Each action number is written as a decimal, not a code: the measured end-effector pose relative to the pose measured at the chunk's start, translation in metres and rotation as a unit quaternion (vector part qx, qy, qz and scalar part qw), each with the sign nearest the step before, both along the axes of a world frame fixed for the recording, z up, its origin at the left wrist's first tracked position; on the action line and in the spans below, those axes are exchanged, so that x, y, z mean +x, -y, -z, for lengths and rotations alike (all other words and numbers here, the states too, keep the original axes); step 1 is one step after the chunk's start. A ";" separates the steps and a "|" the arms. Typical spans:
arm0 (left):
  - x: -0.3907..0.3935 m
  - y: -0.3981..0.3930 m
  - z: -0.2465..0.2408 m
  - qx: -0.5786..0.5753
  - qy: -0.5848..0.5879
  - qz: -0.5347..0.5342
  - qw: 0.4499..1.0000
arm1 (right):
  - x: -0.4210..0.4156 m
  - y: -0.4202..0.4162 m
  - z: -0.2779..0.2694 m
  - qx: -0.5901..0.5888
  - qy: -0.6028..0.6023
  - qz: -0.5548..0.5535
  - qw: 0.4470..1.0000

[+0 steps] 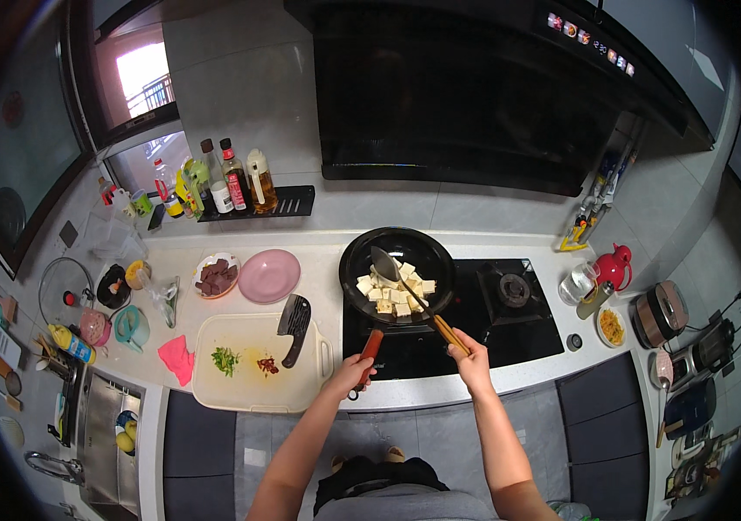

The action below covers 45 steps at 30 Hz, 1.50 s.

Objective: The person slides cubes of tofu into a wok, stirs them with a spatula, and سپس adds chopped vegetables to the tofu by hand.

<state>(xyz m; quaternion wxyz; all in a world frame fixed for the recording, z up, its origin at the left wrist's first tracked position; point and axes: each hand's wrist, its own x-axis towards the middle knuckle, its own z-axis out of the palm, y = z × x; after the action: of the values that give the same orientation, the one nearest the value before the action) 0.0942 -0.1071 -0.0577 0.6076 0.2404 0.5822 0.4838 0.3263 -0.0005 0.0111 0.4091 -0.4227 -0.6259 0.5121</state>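
Observation:
My left hand (pixel 352 376) grips the reddish-brown handle (pixel 371 352) of a black wok (pixel 352 260) over the left burner of a black glass gas hob (pixel 403 360). Pale cubes of tofu (pixel 402 296) lie in the wok, several with browned spots. In my right hand (pixel 470 359) is the wooden handle of a spatula (pixel 384 263), held slanting up to the left. Its dark metal blade rests among the tofu near the wok's far side. The burner under the wok is hidden.
Left of the hob, a cream cutting board (pixel 240 384) holds a cleaver (pixel 295 329), chopped greens (pixel 224 360) and chopped red chilli (pixel 267 366). Behind it stand a pink plate (pixel 270 276) and a bowl of dark red-brown chunks (pixel 217 277). A range hood (pixel 449 98) overhangs the hob.

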 end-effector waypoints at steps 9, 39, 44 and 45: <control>0.001 -0.001 0.000 0.002 0.002 0.004 1.000 | -0.029 -0.005 0.029 -0.075 -0.029 0.016 0.997; 0.002 -0.003 -0.002 -0.004 0.003 0.003 1.000 | 0.000 0.010 0.006 -0.028 0.015 -0.027 0.999; -0.001 0.001 0.002 -0.005 -0.003 -0.006 1.000 | 0.035 0.039 -0.094 0.165 0.315 0.011 0.934; 0.000 0.000 0.003 -0.002 0.003 -0.001 1.000 | 0.038 0.049 -0.115 0.186 0.378 0.022 0.907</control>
<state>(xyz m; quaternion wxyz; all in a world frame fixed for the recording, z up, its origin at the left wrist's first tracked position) 0.0944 -0.1073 -0.0608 0.6090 0.2372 0.5820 0.4838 0.3646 -0.0492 0.1260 0.2245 -0.5146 -0.8079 0.1792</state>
